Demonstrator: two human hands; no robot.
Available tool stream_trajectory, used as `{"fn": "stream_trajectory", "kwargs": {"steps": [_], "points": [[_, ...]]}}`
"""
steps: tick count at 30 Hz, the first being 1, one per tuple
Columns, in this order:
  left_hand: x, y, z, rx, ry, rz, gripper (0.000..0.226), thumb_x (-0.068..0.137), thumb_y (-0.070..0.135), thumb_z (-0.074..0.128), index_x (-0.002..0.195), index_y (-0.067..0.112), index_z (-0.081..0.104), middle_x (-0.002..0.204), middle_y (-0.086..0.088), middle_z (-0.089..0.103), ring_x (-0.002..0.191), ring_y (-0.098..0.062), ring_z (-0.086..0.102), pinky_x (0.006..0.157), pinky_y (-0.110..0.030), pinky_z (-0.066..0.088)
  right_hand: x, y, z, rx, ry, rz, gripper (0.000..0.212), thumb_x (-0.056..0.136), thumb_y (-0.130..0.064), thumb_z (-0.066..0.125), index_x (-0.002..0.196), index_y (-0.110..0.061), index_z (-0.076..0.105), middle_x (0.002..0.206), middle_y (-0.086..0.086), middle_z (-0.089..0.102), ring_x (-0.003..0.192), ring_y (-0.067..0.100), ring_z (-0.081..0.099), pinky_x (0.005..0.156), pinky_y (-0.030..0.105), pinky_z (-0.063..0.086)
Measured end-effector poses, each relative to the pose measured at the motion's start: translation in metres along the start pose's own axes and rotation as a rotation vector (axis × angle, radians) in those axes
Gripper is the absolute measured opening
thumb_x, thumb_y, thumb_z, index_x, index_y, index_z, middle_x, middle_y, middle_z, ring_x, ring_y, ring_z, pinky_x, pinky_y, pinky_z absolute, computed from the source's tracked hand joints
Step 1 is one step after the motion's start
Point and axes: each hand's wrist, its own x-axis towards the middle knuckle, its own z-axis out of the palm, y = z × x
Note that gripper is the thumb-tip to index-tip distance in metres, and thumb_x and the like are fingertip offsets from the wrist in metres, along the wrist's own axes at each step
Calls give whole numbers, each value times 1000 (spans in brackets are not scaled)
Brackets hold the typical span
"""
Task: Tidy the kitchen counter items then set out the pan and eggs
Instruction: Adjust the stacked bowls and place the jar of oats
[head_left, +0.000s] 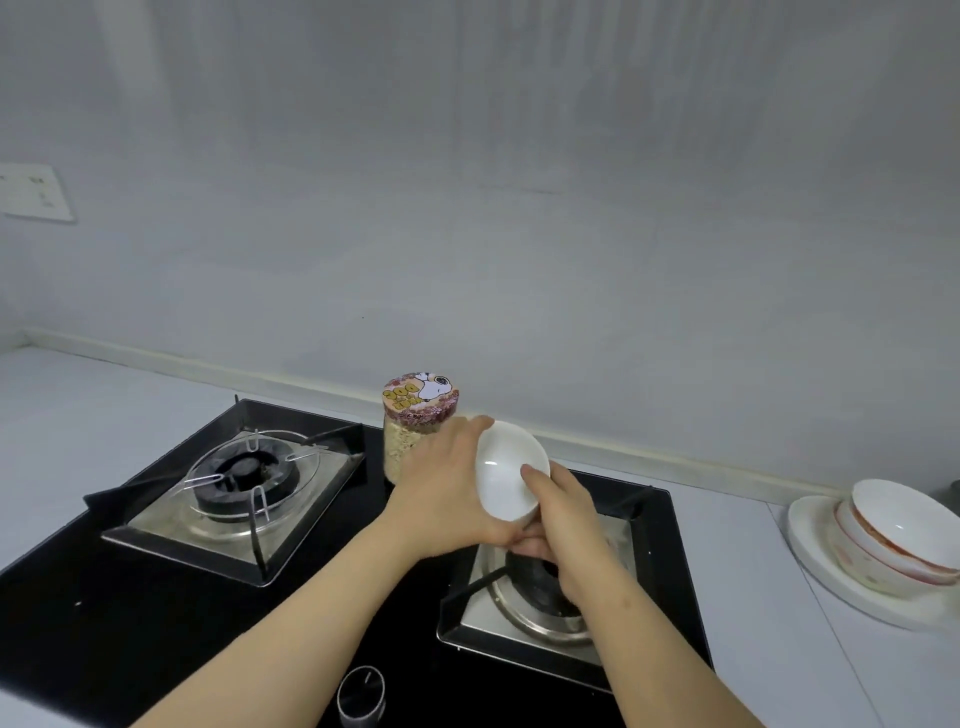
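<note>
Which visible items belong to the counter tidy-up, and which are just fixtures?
Task items: small white ceramic bowl held by left hand and right hand; lidded glass jar of oats; stacked red-rimmed bowls on white plate.

Fixtures: black gas hob; wall socket.

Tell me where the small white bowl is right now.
The white bowl is held in both hands, left hand and right hand, above the right burner, beside the oat jar.

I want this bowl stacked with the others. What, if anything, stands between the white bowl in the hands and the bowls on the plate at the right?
Nothing visible does. Both hands hold the white bowl above the right burner; only bare counter lies between it and the stacked bowls on the plate.
</note>
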Motion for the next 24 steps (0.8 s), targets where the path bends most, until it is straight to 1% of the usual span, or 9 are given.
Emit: {"fn": "stream_trajectory", "kwargs": {"steps": [2, 3, 5, 7, 9, 12, 16, 21, 24], "points": [[0, 14, 4, -67, -77, 40, 112, 51, 67, 66, 143, 24, 21, 138, 10, 36, 129, -11, 34, 104, -26, 28, -5, 3, -18, 52, 50, -7, 21, 95, -21, 44, 113, -21, 56, 110, 14, 61, 92, 32, 64, 54, 32, 57], [1, 15, 4, -179, -134, 21, 113, 55, 57, 75, 146, 26, 14, 139, 11, 33, 129, -9, 32, 104, -24, 26, -6, 5, -24, 60, 77, -2, 23, 95, -21, 42, 115, -20, 55, 111, 13, 61, 97, 32, 63, 53, 31, 56], [2, 25, 5, -606, -261, -95, 108, 69, 39, 78, 147, 35, 4, 142, 10, 33, 126, -7, 34, 102, -24, 29, -10, 8, -42, 96, 153, 38, 28, 95, -22, 41, 121, -18, 53, 114, 12, 60, 99, 31, 61, 55, 31, 54], [4, 36, 9, -997, -298, -284, 87, 84, 41, 64, 146, 41, 3, 140, 5, 39, 123, -17, 45, 94, -36, 46, -13, 9, -60, 171, 194, 71, 32, 94, -23, 42, 124, -15, 51, 116, 13, 59, 99, 32, 60, 55, 31, 53], [5, 54, 12, -1179, -398, -470, 64, 93, 39, 51, 145, 38, 14, 129, -1, 47, 108, -25, 58, 79, -44, 56, -20, 5, -79, 178, 218, 59, 30, 94, -22, 41, 121, -14, 51, 114, 13, 59, 97, 32, 60, 52, 28, 50], [4, 88, 25, -1270, -499, -606, 40, 96, 33, 46, 132, 17, 39, 108, -11, 58, 81, -27, 66, 64, -39, 59, -29, -3, -109, 159, 243, 24, 25, 95, -23, 39, 116, -17, 51, 108, 11, 60, 93, 31, 61, 53, 28, 50], [7, 129, 44, -1343, -415, -718, 19, 95, 30, 47, 109, 17, 45, 96, -12, 58, 77, -28, 66, 66, -35, 58, -39, -11, -144, 145, 251, 17, 26, 96, -31, 40, 116, -18, 51, 102, 9, 61, 77, 28, 65, 49, 26, 49], [13, 172, 74, -1332, -365, -688, 22, 95, 33, 46, 110, 16, 48, 94, -9, 60, 74, -24, 65, 64, -33, 57, -49, -13, -188, 178, 279, -11, 23, 96, -28, 45, 116, -16, 49, 95, 4, 58, 72, 28, 66, 61, 32, 56], [19, 197, 88, -1311, -424, -669, 27, 94, 39, 48, 105, 14, 51, 91, -11, 62, 70, -24, 66, 62, -32, 57, -51, -12, -218, 225, 368, -31, 25, 94, -26, 47, 114, -12, 51, 94, 5, 58, 71, 27, 64, 57, 30, 55]]}}
